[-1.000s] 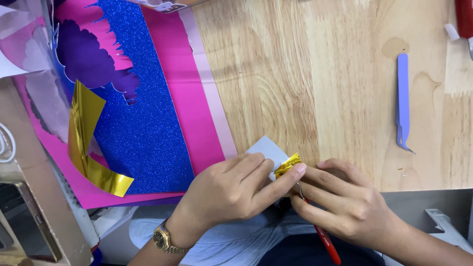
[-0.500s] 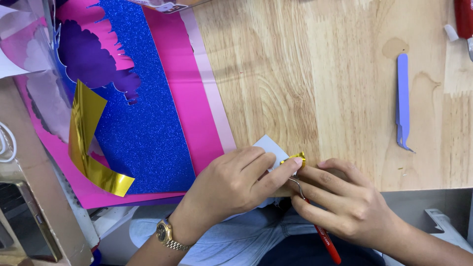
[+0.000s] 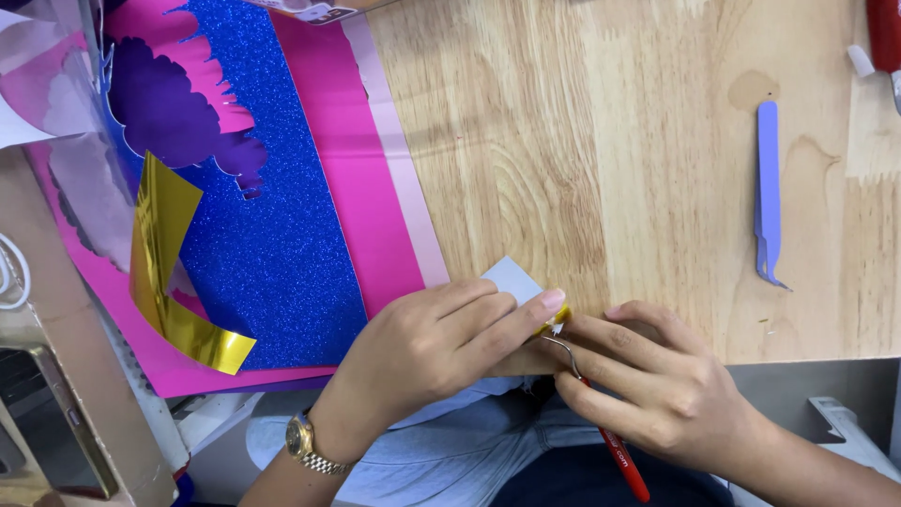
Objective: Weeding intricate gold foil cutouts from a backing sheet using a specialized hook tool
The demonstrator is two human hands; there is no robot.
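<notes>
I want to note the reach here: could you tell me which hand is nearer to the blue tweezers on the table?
The right hand. It lies below and left of the blue tweezers, well apart; the left hand is farther left, beside the blue glitter sheet.

Light wooden table (image 3: 582, 141): pink sheets (image 3: 352, 178) at left, lavender tweezers (image 3: 768, 188) at right, well apart.

One package is partly seen at top edge, centre-left: a pale pack corner (image 3: 314, 9) w/ dark print, lying over the pink sheet (image 3: 347, 169). A brown cardboard box (image 3: 66, 376) is seen at lower left. No screens/signs.
</notes>
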